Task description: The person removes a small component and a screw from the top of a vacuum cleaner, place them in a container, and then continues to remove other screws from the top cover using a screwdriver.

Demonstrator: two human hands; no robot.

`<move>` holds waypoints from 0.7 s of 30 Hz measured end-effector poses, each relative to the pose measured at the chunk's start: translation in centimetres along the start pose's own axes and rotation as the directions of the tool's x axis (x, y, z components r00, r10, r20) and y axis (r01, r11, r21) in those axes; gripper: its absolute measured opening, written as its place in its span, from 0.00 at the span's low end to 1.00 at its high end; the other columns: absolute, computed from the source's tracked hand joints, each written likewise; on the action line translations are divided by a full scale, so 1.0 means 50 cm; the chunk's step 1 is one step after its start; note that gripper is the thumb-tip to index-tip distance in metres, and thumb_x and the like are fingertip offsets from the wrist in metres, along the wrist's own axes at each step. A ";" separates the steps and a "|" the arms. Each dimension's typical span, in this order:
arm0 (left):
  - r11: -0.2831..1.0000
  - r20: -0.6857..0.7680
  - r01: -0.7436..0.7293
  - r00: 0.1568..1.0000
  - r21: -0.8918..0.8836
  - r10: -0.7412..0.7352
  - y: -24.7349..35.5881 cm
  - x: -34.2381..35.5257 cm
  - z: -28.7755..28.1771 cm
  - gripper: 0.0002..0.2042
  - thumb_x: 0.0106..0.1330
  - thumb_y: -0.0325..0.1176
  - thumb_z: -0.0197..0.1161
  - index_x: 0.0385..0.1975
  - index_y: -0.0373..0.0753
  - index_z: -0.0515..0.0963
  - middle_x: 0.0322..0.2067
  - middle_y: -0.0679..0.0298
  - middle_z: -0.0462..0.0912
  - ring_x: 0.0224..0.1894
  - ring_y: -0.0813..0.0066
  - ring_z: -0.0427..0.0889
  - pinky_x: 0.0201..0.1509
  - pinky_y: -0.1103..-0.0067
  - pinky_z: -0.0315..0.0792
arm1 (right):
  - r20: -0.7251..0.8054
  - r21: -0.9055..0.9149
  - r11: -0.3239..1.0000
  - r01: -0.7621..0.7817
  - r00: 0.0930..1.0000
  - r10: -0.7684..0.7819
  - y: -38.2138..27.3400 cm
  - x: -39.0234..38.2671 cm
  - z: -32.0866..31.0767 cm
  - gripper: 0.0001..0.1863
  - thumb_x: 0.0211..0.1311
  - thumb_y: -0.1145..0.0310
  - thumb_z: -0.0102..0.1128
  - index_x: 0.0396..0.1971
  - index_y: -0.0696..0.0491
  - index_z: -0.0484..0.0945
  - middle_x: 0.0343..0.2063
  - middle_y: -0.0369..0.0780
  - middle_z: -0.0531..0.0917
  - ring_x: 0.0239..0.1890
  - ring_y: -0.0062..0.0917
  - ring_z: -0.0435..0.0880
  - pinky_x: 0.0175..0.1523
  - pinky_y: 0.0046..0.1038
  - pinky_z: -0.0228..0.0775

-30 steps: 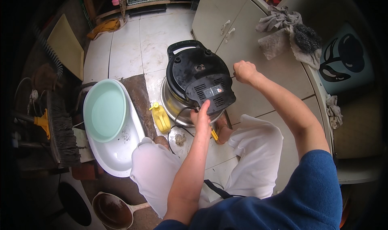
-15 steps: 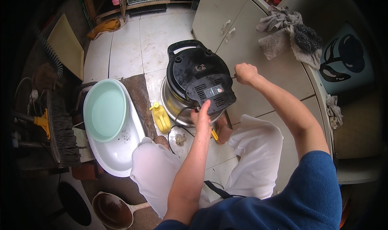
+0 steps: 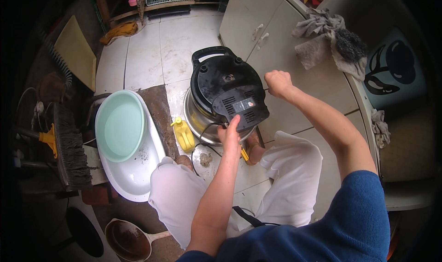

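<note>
A round black electric appliance rests tilted on a wide stainless steel pot, with its vented, footed underside facing up. It has a loop handle at the far end, and a black cord hangs from its near edge. My left hand is closed on that near edge, thumb on top and fingers underneath, out of sight. Beside the right rim, my right hand is curled into a fist; anything inside it is hidden.
A yellow spray bottle stands left of the pot. Further left, a pale green basin sits in a white tub. Cabinet doors stand close on the right, with grey rags on top. A brown pan lies lower left.
My right fist has shifted slightly left and up beside the appliance's rim. The appliance has moved very slightly; my left hand keeps its hold.
</note>
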State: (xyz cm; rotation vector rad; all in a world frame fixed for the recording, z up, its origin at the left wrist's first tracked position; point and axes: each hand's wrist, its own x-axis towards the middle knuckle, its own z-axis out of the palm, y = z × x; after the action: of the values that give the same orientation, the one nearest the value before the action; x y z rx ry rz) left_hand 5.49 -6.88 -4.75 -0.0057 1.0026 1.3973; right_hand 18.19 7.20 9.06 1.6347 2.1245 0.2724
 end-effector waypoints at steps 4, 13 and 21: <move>1.000 0.015 -0.009 1.000 -0.010 0.010 0.001 -0.003 0.002 0.22 0.52 0.37 0.72 0.42 0.39 0.69 0.29 0.69 0.73 0.13 0.89 0.57 0.12 0.89 0.47 | -0.047 0.085 0.996 -0.001 0.999 0.005 0.015 -0.006 0.010 0.10 0.44 0.78 0.63 0.30 0.51 0.83 0.33 0.43 0.85 0.39 0.39 0.84 0.42 0.36 0.77; 1.000 0.005 0.001 1.000 -0.007 -0.001 0.003 -0.002 0.002 0.23 0.52 0.37 0.72 0.42 0.38 0.68 0.29 0.69 0.73 0.13 0.89 0.57 0.12 0.89 0.47 | 0.107 0.090 0.995 -0.029 0.994 0.020 0.007 -0.004 -0.005 0.10 0.51 0.70 0.63 0.36 0.50 0.84 0.38 0.44 0.84 0.44 0.39 0.83 0.47 0.35 0.77; 1.000 -0.010 -0.003 1.000 0.005 0.003 0.000 0.001 0.000 0.23 0.51 0.37 0.73 0.41 0.38 0.67 0.29 0.69 0.73 0.13 0.89 0.57 0.12 0.89 0.47 | 0.037 -0.047 0.997 0.053 0.998 -0.052 -0.011 0.000 -0.018 0.10 0.54 0.75 0.56 0.35 0.50 0.84 0.39 0.42 0.84 0.44 0.37 0.84 0.46 0.35 0.76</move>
State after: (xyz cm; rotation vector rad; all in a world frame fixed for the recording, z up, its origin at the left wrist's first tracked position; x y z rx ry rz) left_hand 5.49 -6.83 -4.78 -0.0076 1.0144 1.3986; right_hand 17.31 7.16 9.62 1.5431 2.1146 0.2739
